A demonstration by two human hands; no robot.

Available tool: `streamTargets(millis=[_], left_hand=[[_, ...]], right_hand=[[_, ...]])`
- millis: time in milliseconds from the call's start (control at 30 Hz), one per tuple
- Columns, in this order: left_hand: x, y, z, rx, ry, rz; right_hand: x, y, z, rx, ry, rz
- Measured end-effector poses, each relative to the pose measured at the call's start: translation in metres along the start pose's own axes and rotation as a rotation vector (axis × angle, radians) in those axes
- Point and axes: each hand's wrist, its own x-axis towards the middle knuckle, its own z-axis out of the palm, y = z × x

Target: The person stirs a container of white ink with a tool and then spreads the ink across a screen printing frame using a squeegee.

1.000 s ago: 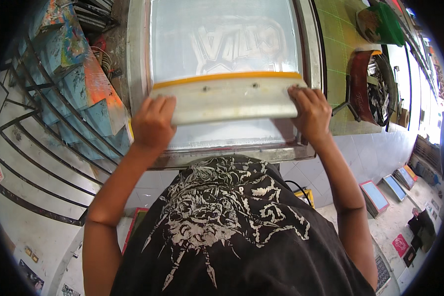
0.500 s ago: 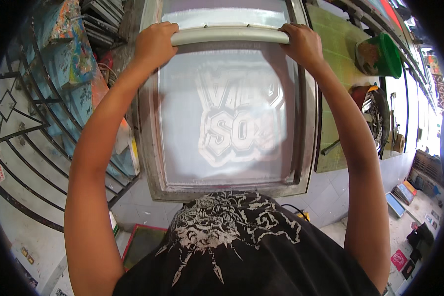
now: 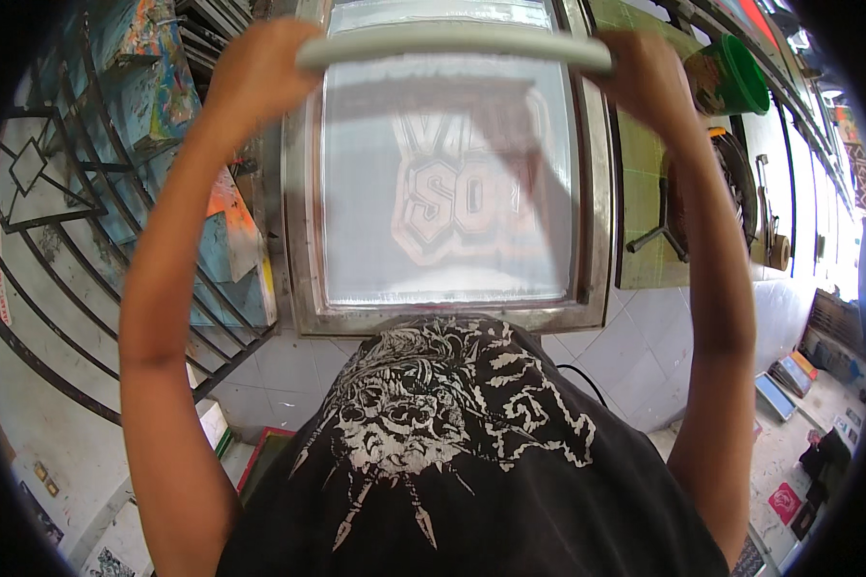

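A long pale squeegee [image 3: 452, 44] spans the upper middle of the view, slightly blurred. My left hand [image 3: 263, 77] is closed around one end of it and my right hand [image 3: 648, 82] around the other. The squeegee seems raised above a screen-printing frame [image 3: 433, 321], whose metal border surrounds a pale mesh [image 3: 366, 260]. Through the mesh shows a design of outlined block letters [image 3: 467, 192], faint and partly shaded. A whitish layer coats the mesh, thicker along its near edge. The squeegee's blade edge cannot be made out.
Black curved metal bars [image 3: 96, 317] and a paint-stained blue board [image 3: 173, 240] stand at the left. On the right, a yellow-green board [image 3: 645, 245] lies beside the frame, with a green bucket [image 3: 741, 77] and a dark-handled tool [image 3: 662, 234] nearby. White tiles [image 3: 635, 356] run below.
The squeegee and both hands have come up from the screen and look larger and blurred. My hands are farther apart in view. The frame sits higher in the picture.
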Motion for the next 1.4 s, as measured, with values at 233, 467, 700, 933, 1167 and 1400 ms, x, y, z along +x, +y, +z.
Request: streamTargets(millis=[233, 467, 700, 933, 1167, 1400], left_hand=[[-0.214, 0.101, 0.007, -0.091, -0.122, -0.032], [-0.27, 0.132, 0.058, -0.115, -0.11, -0.078], [-0.202, 0.086, 0.085, 0.005, -0.062, -0.044], [-0.097, 0.034, 0.104, 0.063, -0.003, -0.061], [0.007, -0.027, 0.125, 0.091, 0.074, -0.033], [0.11, -0.073, 0.092, 0.058, -0.141, -0.08]], right_hand=[[-0.225, -0.08, 0.005, 0.157, -0.038, -0.056], [-0.286, -0.1, 0.054, 0.182, 0.023, 0.02], [-0.208, -0.064, 0.087, 0.12, 0.087, -0.026], [-0.097, -0.024, 0.102, 0.069, 0.077, -0.013], [0.017, 0.018, 0.128, 0.033, 0.129, -0.028], [0.132, 0.055, 0.1, 0.015, -0.06, -0.113]])
